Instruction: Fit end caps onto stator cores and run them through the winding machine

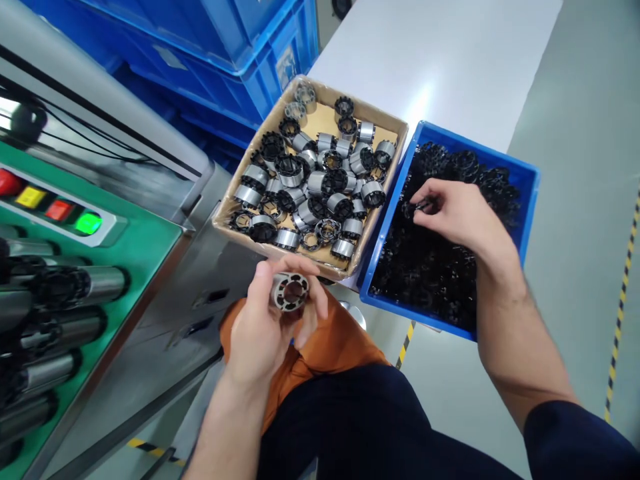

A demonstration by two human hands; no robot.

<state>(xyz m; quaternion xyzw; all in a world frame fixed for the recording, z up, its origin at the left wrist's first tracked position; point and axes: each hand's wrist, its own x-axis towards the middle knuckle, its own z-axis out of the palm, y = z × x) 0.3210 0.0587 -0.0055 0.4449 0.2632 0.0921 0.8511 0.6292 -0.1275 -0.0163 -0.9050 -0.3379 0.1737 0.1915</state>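
Note:
My left hand (270,320) is closed around a short silver metal cylinder (290,291) with a notched hole in its end, held above my lap. My right hand (450,210) reaches into a blue plastic bin (525,180) full of black toothed plastic rings and pinches one black ring (415,208) between thumb and fingers. Between the two hands sits a cardboard box (227,207) holding several silver cylinders, some fitted with black rings.
A green machine panel (140,247) with red, yellow and green buttons stands at the left, with a row of metal shafts (60,287) below. Stacked blue crates (225,60) are behind the box. A white table (440,60) bears the box and bin. An orange cloth (340,340) lies on my lap.

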